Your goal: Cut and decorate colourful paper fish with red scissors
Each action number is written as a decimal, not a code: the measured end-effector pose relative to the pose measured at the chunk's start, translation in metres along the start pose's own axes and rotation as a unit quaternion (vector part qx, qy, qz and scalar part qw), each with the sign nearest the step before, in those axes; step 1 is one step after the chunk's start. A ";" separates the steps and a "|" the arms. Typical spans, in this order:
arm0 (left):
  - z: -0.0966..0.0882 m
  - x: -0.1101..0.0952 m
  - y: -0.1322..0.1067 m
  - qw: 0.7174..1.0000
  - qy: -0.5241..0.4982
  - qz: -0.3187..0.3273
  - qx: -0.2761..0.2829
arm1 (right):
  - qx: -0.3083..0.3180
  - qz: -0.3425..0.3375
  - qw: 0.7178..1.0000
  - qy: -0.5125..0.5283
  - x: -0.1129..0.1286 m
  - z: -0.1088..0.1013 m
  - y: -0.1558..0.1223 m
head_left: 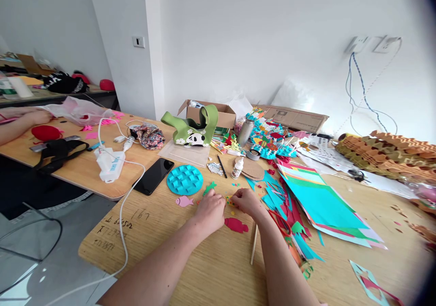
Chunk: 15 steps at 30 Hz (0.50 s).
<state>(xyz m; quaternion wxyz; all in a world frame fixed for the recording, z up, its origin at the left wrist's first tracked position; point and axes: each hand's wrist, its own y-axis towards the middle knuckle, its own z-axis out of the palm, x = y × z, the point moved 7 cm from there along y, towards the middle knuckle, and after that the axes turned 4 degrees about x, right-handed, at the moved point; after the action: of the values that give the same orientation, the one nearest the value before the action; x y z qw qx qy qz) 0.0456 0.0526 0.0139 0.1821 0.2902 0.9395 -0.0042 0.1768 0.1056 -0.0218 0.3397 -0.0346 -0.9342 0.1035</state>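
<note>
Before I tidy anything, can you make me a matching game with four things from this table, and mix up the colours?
Things:
1. Fish cut-out between the forearms
2. Phone
3. Round craft piece beside the phone
4. Bag with a panda on it

Colours:
A. Green
B. Black
C. Red
D. Bright blue

Right pairs: 1-C, 2-B, 3-D, 4-A (the bag is mostly that colour; the panda is black and white).
</note>
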 end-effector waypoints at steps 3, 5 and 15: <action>0.000 0.000 0.000 1.000 -0.001 -0.001 0.004 | -0.012 -0.003 1.000 0.009 -0.001 -0.003 0.001; 0.001 0.000 0.000 1.000 -0.002 -0.001 0.007 | -0.036 -0.008 0.999 0.013 -0.001 -0.008 0.000; -0.001 0.000 -0.001 1.000 -0.010 -0.005 0.013 | -0.104 -0.032 0.994 0.003 0.007 -0.015 -0.005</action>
<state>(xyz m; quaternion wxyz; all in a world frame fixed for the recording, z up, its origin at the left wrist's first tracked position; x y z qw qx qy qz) 0.0449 0.0519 0.0150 0.1878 0.2876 0.9389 -0.0206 0.1811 0.1042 -0.0055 0.3398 -0.0404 -0.9396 -0.0054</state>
